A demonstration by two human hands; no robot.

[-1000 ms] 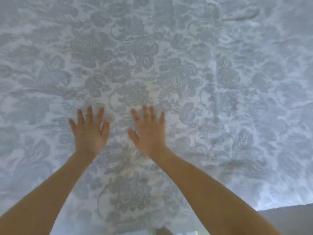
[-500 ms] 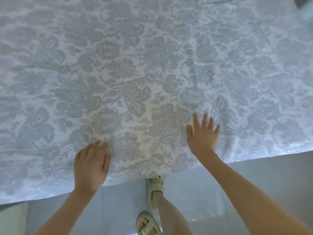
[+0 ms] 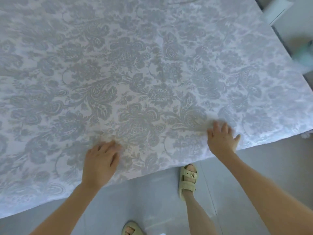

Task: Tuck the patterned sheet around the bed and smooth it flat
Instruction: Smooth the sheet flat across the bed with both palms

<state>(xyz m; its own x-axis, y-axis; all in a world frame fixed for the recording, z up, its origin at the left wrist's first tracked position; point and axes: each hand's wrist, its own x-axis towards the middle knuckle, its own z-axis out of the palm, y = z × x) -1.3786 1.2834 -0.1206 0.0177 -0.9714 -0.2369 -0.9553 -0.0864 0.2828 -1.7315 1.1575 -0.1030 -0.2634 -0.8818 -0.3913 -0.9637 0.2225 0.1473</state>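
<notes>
Change: A second ago your hands lay side by side, palms down, well in from the near edge. Half a second ago they had drawn back toward you and begun to part. Now they are well apart, both at the near edge, and the floor and your sandals have come into view.
Meaning: I read this as one smoothing stroke, from the middle outward and back to the edge. It looks close to run out. The cloth between your hands lies flat, so the near-edge tuck seems the step left.
Left hand: Your left hand rests palm down with fingers straight and close together. The fingertips are blurred. It presses the cloth and grips nothing.
Right hand: Your right hand is flat with fingers spread, also blurred. It touches the cloth where it turns down over the edge. I see no pinch or hold.
Sheet: The patterned sheet covers the whole top out to the far right corner, so the bed itself is hidden. Its hem hangs just below the near edge, under both palms.
Sheet to hands: The hanging hem is just beyond your left wrist and directly under your right palm.
Wrinkles: A faint crease shows near the far edge.
Surroundings: White furniture stands past the far right corner.
</notes>
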